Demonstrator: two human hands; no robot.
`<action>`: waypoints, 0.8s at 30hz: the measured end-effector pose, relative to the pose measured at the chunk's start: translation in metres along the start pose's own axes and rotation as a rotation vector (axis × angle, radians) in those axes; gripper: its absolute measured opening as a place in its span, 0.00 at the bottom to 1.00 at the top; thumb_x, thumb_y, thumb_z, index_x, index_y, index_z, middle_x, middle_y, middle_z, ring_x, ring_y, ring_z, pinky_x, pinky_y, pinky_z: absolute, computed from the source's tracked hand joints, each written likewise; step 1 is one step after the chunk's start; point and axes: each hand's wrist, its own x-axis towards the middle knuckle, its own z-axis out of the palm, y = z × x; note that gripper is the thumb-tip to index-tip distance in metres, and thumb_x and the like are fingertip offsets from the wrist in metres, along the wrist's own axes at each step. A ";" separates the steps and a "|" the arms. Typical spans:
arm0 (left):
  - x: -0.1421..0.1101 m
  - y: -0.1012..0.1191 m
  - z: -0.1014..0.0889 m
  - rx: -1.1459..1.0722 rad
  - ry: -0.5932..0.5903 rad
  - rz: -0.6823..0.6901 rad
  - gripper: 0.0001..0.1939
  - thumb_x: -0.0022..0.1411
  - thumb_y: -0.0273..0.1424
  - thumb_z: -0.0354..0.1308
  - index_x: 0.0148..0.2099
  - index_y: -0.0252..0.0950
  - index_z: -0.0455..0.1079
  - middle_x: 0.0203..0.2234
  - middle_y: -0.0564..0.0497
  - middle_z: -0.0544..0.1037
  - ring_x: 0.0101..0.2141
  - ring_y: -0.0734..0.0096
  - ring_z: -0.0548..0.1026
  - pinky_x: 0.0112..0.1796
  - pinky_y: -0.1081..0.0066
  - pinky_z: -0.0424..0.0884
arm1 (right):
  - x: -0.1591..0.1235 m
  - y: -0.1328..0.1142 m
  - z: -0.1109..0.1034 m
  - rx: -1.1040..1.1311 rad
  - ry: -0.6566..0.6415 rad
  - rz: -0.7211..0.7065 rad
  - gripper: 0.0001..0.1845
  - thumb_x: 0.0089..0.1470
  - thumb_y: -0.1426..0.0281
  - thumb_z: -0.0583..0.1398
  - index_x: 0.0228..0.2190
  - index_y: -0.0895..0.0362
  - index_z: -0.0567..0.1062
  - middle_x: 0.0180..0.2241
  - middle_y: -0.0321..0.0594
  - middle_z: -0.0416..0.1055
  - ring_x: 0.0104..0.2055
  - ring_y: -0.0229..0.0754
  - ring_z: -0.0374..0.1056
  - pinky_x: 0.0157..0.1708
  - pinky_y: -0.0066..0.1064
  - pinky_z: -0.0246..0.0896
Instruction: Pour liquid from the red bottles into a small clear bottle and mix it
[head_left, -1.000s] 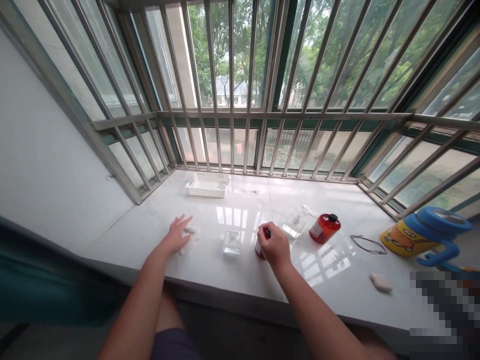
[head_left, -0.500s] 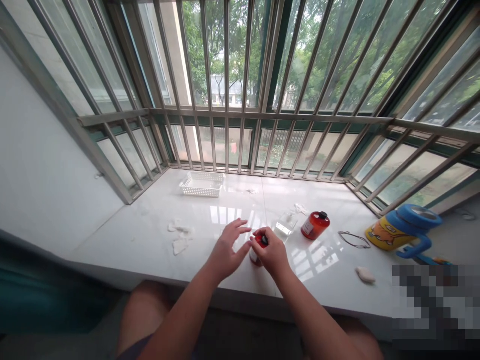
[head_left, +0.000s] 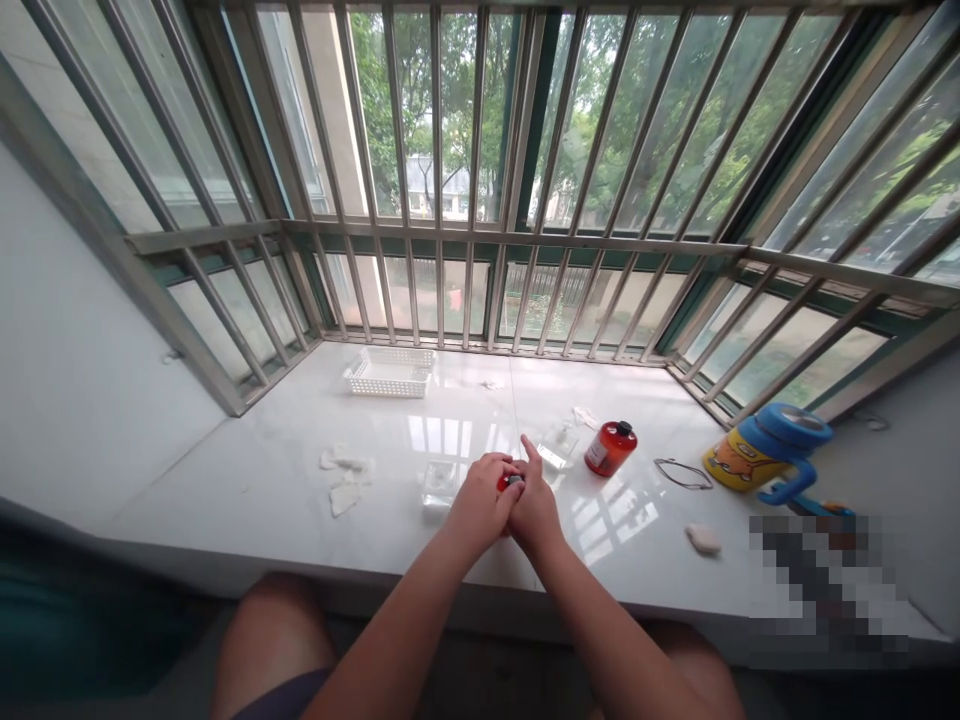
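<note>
My left hand [head_left: 478,505] and my right hand [head_left: 535,497] meet over a small red bottle [head_left: 509,483] with a black cap, just above the white sill. Both hands wrap it, hiding most of its body, and my right index finger points up. Left of my hands stands a small clear glass container [head_left: 439,484]. Another clear container [head_left: 558,446] lies just beyond my right hand. Further right stands a larger red bottle [head_left: 611,448] with a black cap. Crumpled tissue scraps [head_left: 345,482] lie to the left of my left hand.
A white plastic basket [head_left: 388,373] stands at the back of the white sill [head_left: 262,480]. To the right lie a thin wire loop [head_left: 682,473], a white lump [head_left: 703,539] and a yellow cartoon cup [head_left: 739,460] with blue lid. Metal window bars [head_left: 480,280] run along the back.
My left hand has moved right from the tissue scraps and closed on the small red bottle, which my right hand held. The bottle has risen off the sill, and the view has shifted.
</note>
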 end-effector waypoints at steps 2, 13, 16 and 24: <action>0.002 0.000 -0.001 -0.035 0.029 -0.044 0.04 0.64 0.27 0.63 0.42 0.39 0.74 0.51 0.44 0.78 0.54 0.54 0.76 0.57 0.52 0.73 | 0.001 -0.002 0.000 0.023 0.000 0.022 0.49 0.57 0.63 0.62 0.73 0.55 0.48 0.46 0.44 0.81 0.42 0.52 0.80 0.40 0.39 0.72; -0.020 -0.008 -0.002 -0.130 0.079 -0.065 0.13 0.75 0.43 0.54 0.46 0.40 0.74 0.53 0.43 0.79 0.52 0.56 0.78 0.56 0.53 0.75 | 0.002 -0.008 0.000 0.059 0.014 0.041 0.46 0.56 0.62 0.62 0.71 0.53 0.53 0.45 0.40 0.81 0.42 0.49 0.79 0.41 0.39 0.72; -0.021 -0.011 -0.002 -0.162 0.087 -0.088 0.16 0.76 0.45 0.53 0.55 0.41 0.72 0.55 0.42 0.78 0.54 0.56 0.78 0.58 0.51 0.75 | 0.002 -0.010 -0.001 0.065 0.018 0.050 0.45 0.55 0.62 0.63 0.70 0.53 0.54 0.45 0.40 0.81 0.43 0.49 0.79 0.43 0.40 0.73; -0.016 -0.014 -0.001 -0.189 0.113 -0.102 0.19 0.76 0.47 0.51 0.52 0.39 0.73 0.58 0.40 0.75 0.58 0.56 0.76 0.58 0.52 0.75 | 0.002 -0.009 -0.001 0.070 0.027 0.039 0.44 0.56 0.61 0.63 0.69 0.52 0.55 0.45 0.41 0.81 0.44 0.49 0.80 0.42 0.38 0.73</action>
